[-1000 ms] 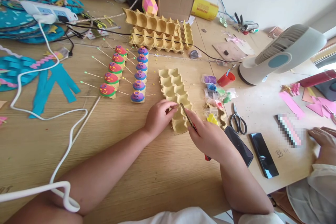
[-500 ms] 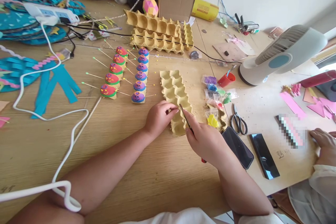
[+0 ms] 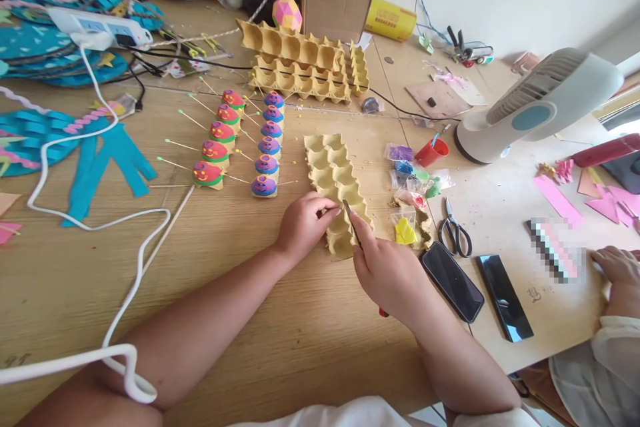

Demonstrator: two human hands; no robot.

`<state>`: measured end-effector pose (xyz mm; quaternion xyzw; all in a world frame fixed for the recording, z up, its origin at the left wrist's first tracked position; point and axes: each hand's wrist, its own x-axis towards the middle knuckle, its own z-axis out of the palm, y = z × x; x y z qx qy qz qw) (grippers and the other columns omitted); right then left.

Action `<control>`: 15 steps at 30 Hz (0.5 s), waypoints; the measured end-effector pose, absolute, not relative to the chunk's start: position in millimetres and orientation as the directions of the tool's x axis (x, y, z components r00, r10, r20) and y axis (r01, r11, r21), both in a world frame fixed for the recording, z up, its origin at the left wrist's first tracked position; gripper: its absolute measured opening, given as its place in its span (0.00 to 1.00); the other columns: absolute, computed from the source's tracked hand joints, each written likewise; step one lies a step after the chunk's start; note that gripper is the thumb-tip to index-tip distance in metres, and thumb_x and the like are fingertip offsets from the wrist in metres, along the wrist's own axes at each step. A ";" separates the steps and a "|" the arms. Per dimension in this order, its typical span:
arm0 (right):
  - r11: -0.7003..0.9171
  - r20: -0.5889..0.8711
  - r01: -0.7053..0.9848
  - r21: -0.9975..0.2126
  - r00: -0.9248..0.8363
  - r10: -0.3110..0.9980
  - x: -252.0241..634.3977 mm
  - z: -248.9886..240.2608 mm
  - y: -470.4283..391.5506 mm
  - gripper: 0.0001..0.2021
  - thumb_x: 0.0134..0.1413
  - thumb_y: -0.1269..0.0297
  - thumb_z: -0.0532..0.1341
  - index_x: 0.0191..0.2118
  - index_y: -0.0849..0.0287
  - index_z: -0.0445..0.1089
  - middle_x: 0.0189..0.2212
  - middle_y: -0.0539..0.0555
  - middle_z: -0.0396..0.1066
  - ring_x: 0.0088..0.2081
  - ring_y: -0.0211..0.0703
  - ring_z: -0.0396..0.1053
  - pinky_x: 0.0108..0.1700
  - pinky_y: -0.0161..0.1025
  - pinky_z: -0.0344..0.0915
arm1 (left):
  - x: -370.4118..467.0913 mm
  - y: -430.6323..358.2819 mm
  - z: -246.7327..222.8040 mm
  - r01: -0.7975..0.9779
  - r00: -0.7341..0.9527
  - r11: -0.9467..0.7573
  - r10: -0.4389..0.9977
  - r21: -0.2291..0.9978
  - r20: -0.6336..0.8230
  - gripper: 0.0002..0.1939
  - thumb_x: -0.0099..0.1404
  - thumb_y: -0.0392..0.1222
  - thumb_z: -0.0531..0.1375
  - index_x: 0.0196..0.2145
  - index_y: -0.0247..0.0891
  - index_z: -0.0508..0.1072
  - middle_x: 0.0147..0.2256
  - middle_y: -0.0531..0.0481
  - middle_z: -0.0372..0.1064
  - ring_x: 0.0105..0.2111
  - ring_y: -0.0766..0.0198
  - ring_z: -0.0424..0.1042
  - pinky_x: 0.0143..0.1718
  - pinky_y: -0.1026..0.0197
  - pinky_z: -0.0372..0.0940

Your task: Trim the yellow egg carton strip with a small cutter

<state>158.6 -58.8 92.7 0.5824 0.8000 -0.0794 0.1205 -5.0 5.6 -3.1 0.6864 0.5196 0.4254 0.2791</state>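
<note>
A yellowish egg carton piece [image 3: 345, 177] with two rows of cups lies on the wooden table, its cups facing up. My left hand [image 3: 307, 223] pinches at its left edge with thumb and index finger; what is between the fingertips is too small to name. In my right hand [image 3: 385, 267] is a thin dark-bladed knife [image 3: 354, 225], its tip over the carton beside my left fingertips. A bit of red shows under the right hand. Left of the carton stand a row of red-and-green painted cups [image 3: 215, 151] and a row of blue-and-purple ones [image 3: 269, 145].
Black scissors [image 3: 454, 230], two phones [image 3: 453, 280], clay bags [image 3: 400, 153] and a red cup [image 3: 431, 152] lie to the right, with a white fan [image 3: 530, 107] behind. More cartons [image 3: 300, 77] sit at the back. A white cable [image 3: 135, 267] crosses the left. Another person's hand [image 3: 617, 267] rests far right.
My right hand and the knife have shifted slightly, with the blade a little lower. My left hand stays almost in place.
</note>
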 end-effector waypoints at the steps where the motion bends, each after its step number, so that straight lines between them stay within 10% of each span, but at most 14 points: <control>1: 0.307 -0.286 0.952 0.015 -0.290 0.913 158.5 93.2 -58.8 0.29 0.67 0.63 0.44 0.71 0.63 0.46 0.28 0.52 0.78 0.25 0.42 0.72 0.23 0.39 0.45 | -5.0 5.5 -3.0 0.477 0.099 -0.302 0.952 0.825 0.291 0.05 0.64 0.41 0.64 0.35 0.40 0.80 0.33 0.51 0.74 0.33 0.64 0.73 0.36 0.61 0.66; 15: 0.304 -0.297 0.953 0.016 -0.285 0.911 157.9 95.8 -59.8 0.29 0.67 0.63 0.44 0.71 0.63 0.45 0.28 0.51 0.77 0.26 0.43 0.72 0.24 0.39 0.48 | -4.8 5.1 -2.1 0.472 0.094 -0.296 0.953 0.830 0.287 0.05 0.64 0.41 0.63 0.35 0.40 0.79 0.32 0.51 0.74 0.32 0.64 0.72 0.36 0.61 0.65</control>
